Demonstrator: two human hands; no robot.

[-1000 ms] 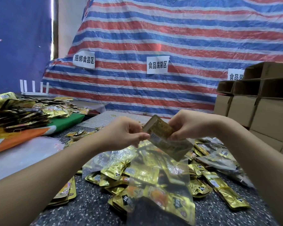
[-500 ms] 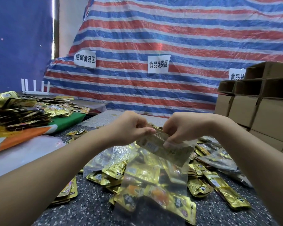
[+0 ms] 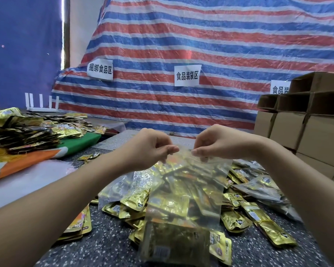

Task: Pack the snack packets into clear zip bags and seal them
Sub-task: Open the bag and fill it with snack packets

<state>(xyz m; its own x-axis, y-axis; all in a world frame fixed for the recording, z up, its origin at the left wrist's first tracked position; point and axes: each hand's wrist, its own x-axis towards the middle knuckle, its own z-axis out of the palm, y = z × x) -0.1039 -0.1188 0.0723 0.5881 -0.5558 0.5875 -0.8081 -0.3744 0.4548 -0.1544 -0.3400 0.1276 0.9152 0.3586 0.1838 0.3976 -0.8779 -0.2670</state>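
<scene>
Above the packet pile, left hand (image 3: pixel 148 149) and right hand (image 3: pixel 218 143) fingers pinching zip bag (image 3: pixel 185 189) top edge

A tarpaulin (image 3: pixel 201 54) striped in red, blue and white fills the upper frame, with white paper signs (image 3: pixel 187 75) printed in black characters. At upper left hangs a deep blue sheet (image 3: pixel 23 51). Shiny gold snack packets (image 3: pixel 137 199) lie heaped at lower centre on a black countertop (image 3: pixel 108 245) speckled white. A clear zip bag (image 3: pixel 191 189) shows gold through it. Plain brown cardboard boxes (image 3: pixel 307 132) stand at right. An orange, white and green cloth (image 3: pixel 46 153) lies at left.
</scene>
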